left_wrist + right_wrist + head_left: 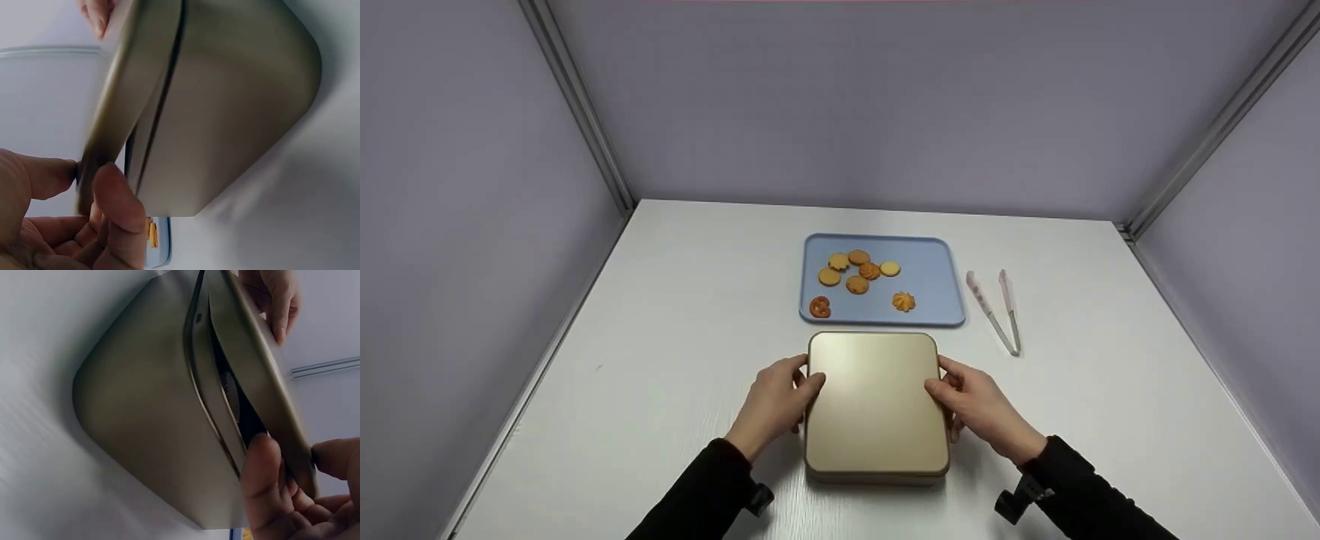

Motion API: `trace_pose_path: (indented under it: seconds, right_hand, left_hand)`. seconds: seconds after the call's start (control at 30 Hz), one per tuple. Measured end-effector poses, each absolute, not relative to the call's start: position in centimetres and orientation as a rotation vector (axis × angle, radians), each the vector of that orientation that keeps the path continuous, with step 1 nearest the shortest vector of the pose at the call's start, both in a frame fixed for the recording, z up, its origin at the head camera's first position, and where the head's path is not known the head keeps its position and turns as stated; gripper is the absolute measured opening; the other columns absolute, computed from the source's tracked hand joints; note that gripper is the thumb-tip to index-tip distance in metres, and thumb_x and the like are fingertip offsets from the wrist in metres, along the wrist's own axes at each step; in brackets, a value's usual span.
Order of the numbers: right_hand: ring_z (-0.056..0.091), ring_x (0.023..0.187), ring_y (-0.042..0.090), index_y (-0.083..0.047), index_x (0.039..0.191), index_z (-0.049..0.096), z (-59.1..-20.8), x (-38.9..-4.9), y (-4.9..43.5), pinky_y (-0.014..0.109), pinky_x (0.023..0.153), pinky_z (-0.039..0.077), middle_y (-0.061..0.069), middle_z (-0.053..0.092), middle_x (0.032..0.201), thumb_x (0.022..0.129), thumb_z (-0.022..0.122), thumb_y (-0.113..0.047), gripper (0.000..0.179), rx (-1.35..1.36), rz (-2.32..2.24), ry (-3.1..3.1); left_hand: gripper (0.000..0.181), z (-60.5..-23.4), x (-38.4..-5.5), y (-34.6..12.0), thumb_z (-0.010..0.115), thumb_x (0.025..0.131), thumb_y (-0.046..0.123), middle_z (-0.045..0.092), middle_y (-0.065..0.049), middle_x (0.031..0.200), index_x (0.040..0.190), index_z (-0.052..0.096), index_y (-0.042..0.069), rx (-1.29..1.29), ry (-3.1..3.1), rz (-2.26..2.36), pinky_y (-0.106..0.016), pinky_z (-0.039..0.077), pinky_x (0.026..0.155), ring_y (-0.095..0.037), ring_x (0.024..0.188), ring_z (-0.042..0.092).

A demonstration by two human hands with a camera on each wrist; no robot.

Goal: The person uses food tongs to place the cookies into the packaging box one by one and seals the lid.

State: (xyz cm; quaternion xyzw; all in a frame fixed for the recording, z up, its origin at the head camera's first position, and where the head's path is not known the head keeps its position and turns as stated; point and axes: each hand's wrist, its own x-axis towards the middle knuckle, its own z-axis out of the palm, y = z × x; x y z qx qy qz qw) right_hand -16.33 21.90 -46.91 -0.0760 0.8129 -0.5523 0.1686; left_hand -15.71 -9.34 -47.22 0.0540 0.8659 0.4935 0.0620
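Note:
A gold rectangular tin (143,399) stands on the white table close to me. Its lid (877,405) is tilted up at the far side, and a dark gap shows between lid and body in the right wrist view. My left hand (777,401) pinches the lid's left edge between thumb and fingers. On the opposite edge, my right hand (979,405) pinches the lid the same way. Something pale and ridged (230,389) shows through the gap, too little of it to name. The rest of the tin's inside is hidden.
Beyond the tin lies a blue tray (930,274) with several cookies (857,284) and a pretzel-shaped one (820,307). Tongs (996,322) rest spread on the table to its right. Grey walls (840,112) border the table.

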Motion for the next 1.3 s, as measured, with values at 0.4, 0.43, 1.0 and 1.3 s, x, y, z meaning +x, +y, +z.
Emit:
trace_pose_path:
  seconds: [0.4,0.43,1.0,1.3]
  right_hand:
    - [0.054,0.051,0.016,-0.008,0.151,0.049,-47.2,-16.1,22.0,0.036,0.042,0.052,0.007,0.056,0.072,0.105,0.061,-0.03,0.052,-0.299,-1.408,2.449]
    - [0.053,0.051,0.017,-0.008,0.151,0.049,-47.2,-16.1,22.0,0.035,0.042,0.052,0.007,0.056,0.072,0.105,0.061,-0.03,0.052,-0.304,-1.407,2.454]
    - [0.055,0.05,0.02,-0.005,0.155,0.043,-47.7,-15.7,22.1,0.03,0.044,0.05,0.007,0.056,0.073,0.105,0.059,-0.03,0.057,-0.307,-1.387,2.491]
    - [0.055,0.049,0.023,0.0,0.156,0.039,-48.3,-15.7,22.3,0.031,0.044,0.05,0.006,0.056,0.073,0.106,0.059,-0.029,0.062,-0.28,-1.378,2.506]
  left_hand:
    - [0.032,-48.2,-15.7,-9.1,0.06,0.102,0.025,0.059,-0.002,0.075,0.125,0.066,0.003,0.205,2.672,1.392,-0.031,0.052,0.047,-0.011,0.045,0.056]
    - [0.033,-48.3,-15.7,-9.1,0.06,0.102,0.025,0.059,-0.002,0.075,0.125,0.066,0.002,0.207,2.684,1.382,-0.031,0.051,0.049,-0.011,0.045,0.055]
    - [0.033,-48.7,-15.8,-8.5,0.062,0.101,0.026,0.057,0.0,0.076,0.124,0.068,0.003,0.215,2.756,1.318,-0.031,0.045,0.057,-0.012,0.061,0.051]
    - [0.039,-48.9,-15.6,-8.2,0.061,0.102,0.027,0.059,-0.003,0.081,0.13,0.064,0.0,0.275,2.836,1.214,-0.034,0.047,0.06,-0.014,0.067,0.053]
